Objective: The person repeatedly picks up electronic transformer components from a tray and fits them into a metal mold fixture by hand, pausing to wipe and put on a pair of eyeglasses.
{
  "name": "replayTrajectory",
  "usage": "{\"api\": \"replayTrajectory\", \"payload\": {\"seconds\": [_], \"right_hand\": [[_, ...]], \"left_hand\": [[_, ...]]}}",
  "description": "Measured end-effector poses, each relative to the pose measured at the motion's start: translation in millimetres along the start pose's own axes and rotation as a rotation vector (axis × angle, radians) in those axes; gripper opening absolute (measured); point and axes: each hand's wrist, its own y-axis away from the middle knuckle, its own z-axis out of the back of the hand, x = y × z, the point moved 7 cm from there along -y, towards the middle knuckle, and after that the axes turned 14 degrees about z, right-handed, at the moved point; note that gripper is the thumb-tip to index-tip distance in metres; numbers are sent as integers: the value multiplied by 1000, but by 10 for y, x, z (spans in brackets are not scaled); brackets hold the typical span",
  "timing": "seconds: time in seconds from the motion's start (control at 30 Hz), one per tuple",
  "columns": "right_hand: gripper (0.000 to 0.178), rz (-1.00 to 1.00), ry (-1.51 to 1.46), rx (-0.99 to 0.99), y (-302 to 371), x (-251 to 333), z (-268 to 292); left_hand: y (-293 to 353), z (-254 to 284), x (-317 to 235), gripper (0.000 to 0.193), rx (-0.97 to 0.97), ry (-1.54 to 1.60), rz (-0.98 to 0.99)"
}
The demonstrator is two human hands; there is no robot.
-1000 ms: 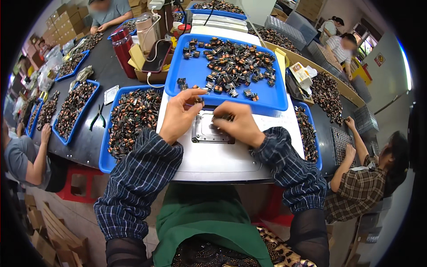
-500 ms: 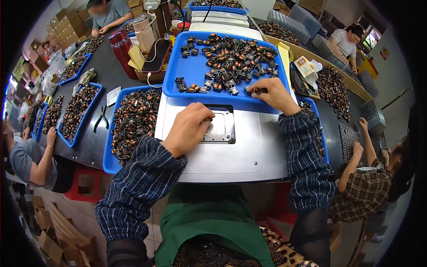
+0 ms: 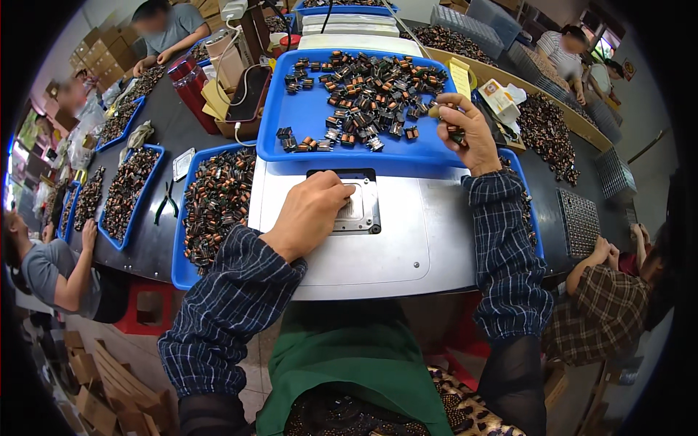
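Note:
My left hand [image 3: 309, 216] rests over the left part of a square metal fixture [image 3: 369, 211] set into a silver machine top [image 3: 392, 251]. Its fingers are pressed together at the fixture, and whatever they pinch is hidden. At the right rim of a large blue tray [image 3: 291, 109], my right hand [image 3: 472, 139] is raised with fingers curled. A small dark coil part [image 3: 456, 136] shows partly beneath those fingers. A yellowish covering [image 3: 434, 112] sits on one fingertip. Many copper-wound coils [image 3: 378, 91] lie loose in the tray, several of them near its front edge.
Left of the machine stands another blue tray of coils [image 3: 218, 207], with black-handled pliers [image 3: 166, 203] beyond it. A red flask [image 3: 193, 91] and a phone [image 3: 249, 94] are behind. A white-yellow box [image 3: 502, 102] stands right. Co-workers sit on both sides.
My right hand has lifted from the coils in the tray and moved up and right to the rim. My left hand stays at the fixture, with its fingers slightly shifted.

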Motion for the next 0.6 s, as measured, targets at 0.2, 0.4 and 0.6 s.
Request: {"api": "replayTrajectory", "payload": {"seconds": [0.2,0.4,0.6], "right_hand": [[9,245,870,369,-7,-42,-185],[19,481,1184,532,25,-124,-351],[23,454,1238,528,-37,-155,-254]], "left_hand": [[-15,-44,-38,22,88,-93,9],[-18,-26,-34,15,5,-83,-13],[-1,-56,-6,20,27,-108,14]]}}
